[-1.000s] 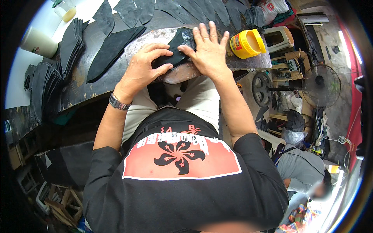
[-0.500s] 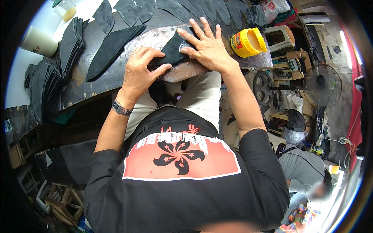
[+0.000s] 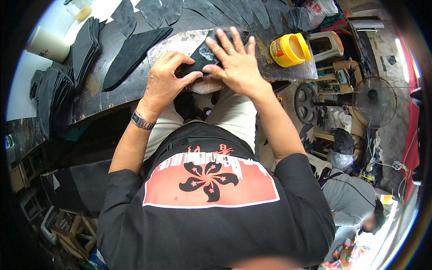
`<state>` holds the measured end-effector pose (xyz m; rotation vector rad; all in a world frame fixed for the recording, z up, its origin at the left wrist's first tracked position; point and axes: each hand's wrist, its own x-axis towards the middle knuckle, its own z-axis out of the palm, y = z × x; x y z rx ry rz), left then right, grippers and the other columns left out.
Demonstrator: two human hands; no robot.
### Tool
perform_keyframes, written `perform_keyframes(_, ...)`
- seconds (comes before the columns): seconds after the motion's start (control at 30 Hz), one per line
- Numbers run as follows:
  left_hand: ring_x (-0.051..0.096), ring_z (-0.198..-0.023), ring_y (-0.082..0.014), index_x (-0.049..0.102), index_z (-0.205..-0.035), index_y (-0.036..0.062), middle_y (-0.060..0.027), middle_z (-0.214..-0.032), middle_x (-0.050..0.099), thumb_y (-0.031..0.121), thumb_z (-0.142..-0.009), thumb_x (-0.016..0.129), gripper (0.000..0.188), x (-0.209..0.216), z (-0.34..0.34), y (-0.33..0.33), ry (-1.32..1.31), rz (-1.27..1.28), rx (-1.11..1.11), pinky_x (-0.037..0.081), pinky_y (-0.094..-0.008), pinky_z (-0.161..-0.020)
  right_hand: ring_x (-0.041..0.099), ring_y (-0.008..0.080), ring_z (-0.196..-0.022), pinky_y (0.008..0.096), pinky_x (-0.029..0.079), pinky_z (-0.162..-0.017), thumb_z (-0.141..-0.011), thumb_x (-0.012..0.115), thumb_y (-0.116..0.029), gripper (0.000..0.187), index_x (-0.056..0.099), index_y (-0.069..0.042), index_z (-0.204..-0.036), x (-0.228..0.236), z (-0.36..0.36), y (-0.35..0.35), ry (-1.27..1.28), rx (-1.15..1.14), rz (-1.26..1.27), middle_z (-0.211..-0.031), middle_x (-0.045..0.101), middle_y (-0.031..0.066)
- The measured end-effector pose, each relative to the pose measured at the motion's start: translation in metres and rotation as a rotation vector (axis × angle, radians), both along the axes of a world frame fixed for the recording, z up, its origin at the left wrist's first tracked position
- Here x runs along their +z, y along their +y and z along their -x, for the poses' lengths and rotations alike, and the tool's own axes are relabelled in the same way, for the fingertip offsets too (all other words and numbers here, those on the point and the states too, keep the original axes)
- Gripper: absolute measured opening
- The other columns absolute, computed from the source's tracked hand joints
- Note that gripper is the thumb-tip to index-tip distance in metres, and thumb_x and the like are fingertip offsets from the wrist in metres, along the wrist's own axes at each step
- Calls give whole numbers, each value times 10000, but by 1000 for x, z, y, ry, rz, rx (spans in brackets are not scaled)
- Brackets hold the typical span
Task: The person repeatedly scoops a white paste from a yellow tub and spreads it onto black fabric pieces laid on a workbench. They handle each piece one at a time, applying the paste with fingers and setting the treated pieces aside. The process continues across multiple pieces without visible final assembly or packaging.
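A dark, leaf-shaped piece of sheet material, leather-like [image 3: 203,53], lies on a pale, worn board [image 3: 173,43] at the table's near edge. Part of its surface is shiny and wrinkled. My left hand [image 3: 167,77] wears a watch at the wrist and pinches the piece's left end between thumb and curled fingers. Over its right part my right hand [image 3: 236,60] lies flat, fingers spread, hiding much of it. To the right of that hand stands an open yellow tub [image 3: 288,50], tilted in view.
Stacks of black cut pieces [image 3: 85,51] lie at the left, and a longer pile [image 3: 132,60] beside the board. More pieces [image 3: 204,11] line the table's far side. A white cup [image 3: 48,45] stands far left. A fan [image 3: 373,96] and a person in grey [image 3: 348,195] are at the right.
My right hand has slid a little down and left over the piece, fingers still spread. More of the shiny patch shows beside it. My left hand keeps its pinch.
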<state>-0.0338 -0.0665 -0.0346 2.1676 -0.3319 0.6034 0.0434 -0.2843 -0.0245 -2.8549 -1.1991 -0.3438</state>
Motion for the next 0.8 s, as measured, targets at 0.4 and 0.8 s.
perform_keyframes(0.4,599,-1179,-262,719,-1167,105,-114,-1306,568,20,-943,591,272,15,-80,36,31,-244,-313,494,-341,-998,52,364,-1568,703,24,-1179,-967,395,-708,731,353,-321,-1585,0,26,14,112,-10,-33,-1682,173,162)
perform_keyframes(0.8,567,-1209,-284,749,-1120,127,-105,-1285,577,-7,-902,589,302,-8,-126,28,42,-277,-483,474,-375,-1049,63,377,-1562,742,51,-1145,-939,421,-726,722,429,-330,-1542,0,51,19,73,99,-46,-1679,181,154)
